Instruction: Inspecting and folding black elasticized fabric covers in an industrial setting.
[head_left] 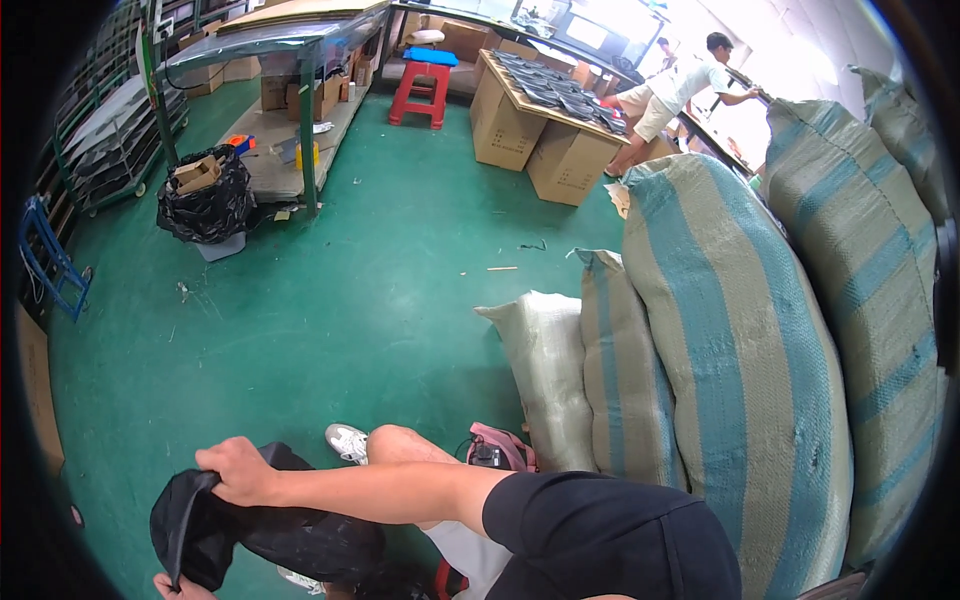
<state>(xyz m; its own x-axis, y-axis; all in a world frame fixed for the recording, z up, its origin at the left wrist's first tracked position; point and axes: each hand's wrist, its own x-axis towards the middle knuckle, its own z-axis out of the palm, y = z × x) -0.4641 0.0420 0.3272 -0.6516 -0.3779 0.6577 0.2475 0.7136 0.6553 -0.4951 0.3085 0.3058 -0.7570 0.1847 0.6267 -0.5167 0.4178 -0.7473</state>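
Observation:
My right arm reaches across to the left, and my right hand (240,472) is closed on the upper edge of a black fabric piece (190,520). At the lower left, partly cut off by the picture's edge, the fingers of my left hand (180,588) pinch the lower edge of the same fabric. Between the two hands the fabric hangs spread, its rim bent into a curve. A larger black heap (310,540) lies under my right forearm; whether it joins the held fabric I cannot tell.
Large striped woven sacks (740,350) and a white sack (545,370) stand close on my right. A pink bag (505,445) lies by my knee. Ahead are a bin with a black liner (205,205), a red stool (420,95), cartons (575,165) and a person (680,85).

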